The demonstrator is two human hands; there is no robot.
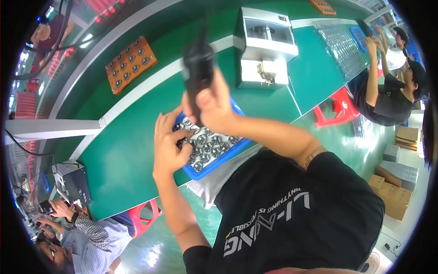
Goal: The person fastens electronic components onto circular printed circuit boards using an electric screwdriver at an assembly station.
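My right hand (213, 107) is wrapped round a black electric screwdriver (199, 68), blurred and held upright over a blue tray (218, 160). Its lower tip is hidden behind my hand. Several small round silver-and-black parts (207, 147) lie on the tray's white bottom. My left hand (168, 145) reaches over the tray's left side. Its thumb and forefinger close round one of the round parts (180, 143), while the other fingers stretch along the far left rim.
Beyond the tray stands a white machine (264, 50) on the green table (123, 169). An orange tray of round parts (131, 65) sits at the far left. Clear plastic trays (340, 45) lie far right. A black box (72, 182) stands left. People sit on both sides.
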